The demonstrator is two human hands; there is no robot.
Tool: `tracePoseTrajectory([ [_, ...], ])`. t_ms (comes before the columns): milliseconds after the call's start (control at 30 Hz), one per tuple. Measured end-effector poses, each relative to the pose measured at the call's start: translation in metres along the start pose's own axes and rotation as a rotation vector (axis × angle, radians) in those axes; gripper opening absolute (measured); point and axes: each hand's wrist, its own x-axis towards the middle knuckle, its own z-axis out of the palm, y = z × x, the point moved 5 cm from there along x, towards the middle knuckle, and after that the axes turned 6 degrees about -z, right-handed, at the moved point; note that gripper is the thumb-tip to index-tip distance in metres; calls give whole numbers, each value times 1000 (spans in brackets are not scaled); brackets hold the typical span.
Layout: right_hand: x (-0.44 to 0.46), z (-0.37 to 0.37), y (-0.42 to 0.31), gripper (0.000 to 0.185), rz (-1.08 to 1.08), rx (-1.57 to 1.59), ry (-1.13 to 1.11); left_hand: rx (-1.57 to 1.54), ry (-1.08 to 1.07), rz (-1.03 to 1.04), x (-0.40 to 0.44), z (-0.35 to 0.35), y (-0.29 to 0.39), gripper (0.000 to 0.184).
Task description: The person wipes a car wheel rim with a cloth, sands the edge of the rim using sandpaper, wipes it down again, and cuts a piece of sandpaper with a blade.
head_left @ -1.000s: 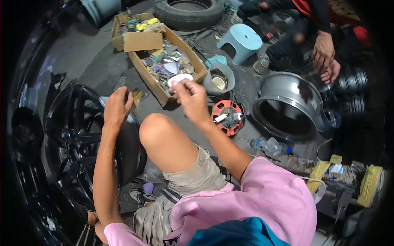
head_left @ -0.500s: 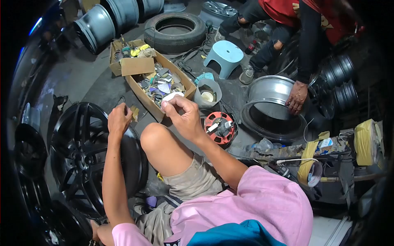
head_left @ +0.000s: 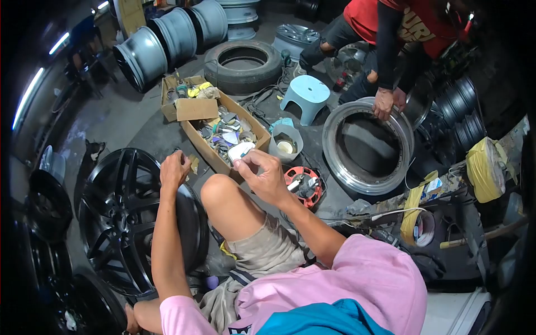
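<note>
My left hand [head_left: 174, 169] is raised above the top edge of a black spoked wheel [head_left: 121, 220], its fingers curled together; what they hold, if anything, is too small to make out. A brownish scrap [head_left: 193, 163] shows just beside it. My right hand [head_left: 261, 176] is held over my raised knee, thumb and forefinger pinched near the white lid-like piece [head_left: 241, 151] at the box's near end. Whether anything lies in that pinch is unclear. The cardboard box [head_left: 200, 142] holds many worn sanding pieces.
A red cable reel [head_left: 304, 187], a grey bucket [head_left: 274, 148] and a blue stool [head_left: 306, 92] stand ahead. At the right, a co-worker [head_left: 385, 56] grips a silver rim [head_left: 334, 162]. A tyre [head_left: 243, 75] lies behind the box. Yellow tape rolls [head_left: 484, 167] are at the far right.
The view has shifted, bringing more of the background in. The co-worker has tilted the silver rim so its opening faces me, now with both hands on it. My hands stay raised and curled.
</note>
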Motion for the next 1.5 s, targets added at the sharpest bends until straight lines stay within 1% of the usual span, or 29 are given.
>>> tracePoseTrajectory([
  [133, -4, 5, 2, 24, 5, 6, -11, 0, -12, -14, 1, 1, -1, 28],
  [233, -7, 11, 6, 23, 50, 43, -55, 16, 9, 2, 0, 1, 0, 28],
  [300, -9, 15, 6, 23, 29, 22, -82, 11, -6, -10, 1, 1, 0, 27],
  [367, -10, 18, 5, 23, 30, 32, -78, 6, -22, -21, 1, 1, -1, 27],
  [433, -11, 20, 6, 23, 32, 38, -71, 7, 5, -2, 1, 1, 0, 28],
  [500, -13, 22, 8, 24, -6, 34, -74, 8, -3, -10, 1, 1, 0, 28],
  [900, -15, 24, 13, 25, 44, 41, -108, 24, -4, 2, 1, -1, 2, 29],
  [1033, -14, 21, 19, 26, 86, 43, -98, 41, -20, -5, 2, 0, 3, 29],
  [1100, -14, 18, 24, 23, 101, 53, -78, 41, -26, -7, 1, 0, 3, 29],
  [1500, -15, 15, 29, 23, 59, 44, -56, 51, -26, 7, 1, 0, 2, 28],
])
